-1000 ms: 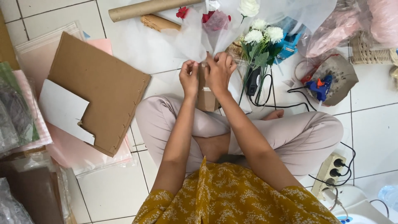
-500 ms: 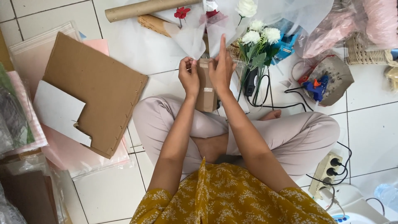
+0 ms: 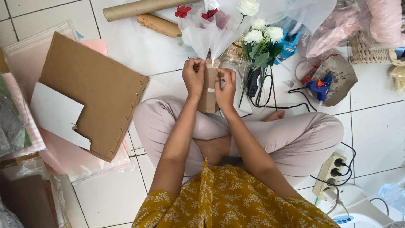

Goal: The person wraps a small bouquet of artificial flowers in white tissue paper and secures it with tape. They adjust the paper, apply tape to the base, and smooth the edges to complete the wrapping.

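Observation:
I sit cross-legged on a white tiled floor. Both hands hold a small bouquet by its brown paper handle [image 3: 209, 90], which has a strip of clear tape across it. My left hand [image 3: 193, 77] grips the handle's left side near the top. My right hand [image 3: 225, 86] presses the right side, fingers on the tape. Translucent white wrapping [image 3: 211, 31] fans out above the handle, with red flowers [image 3: 182, 11] and a white rose [image 3: 248, 6] inside it.
A notched cardboard sheet [image 3: 90, 90] lies to my left over pink paper. Cardboard tubes [image 3: 141, 8] lie at the top. White flowers with green leaves [image 3: 262, 42], a blue glue gun [image 3: 318, 86], black cables and a power strip [image 3: 332, 175] sit on my right.
The bouquet has come upright and nearer to me. My hands have shifted from the wrap's base down onto the brown handle, with the right hand now pressing the tape.

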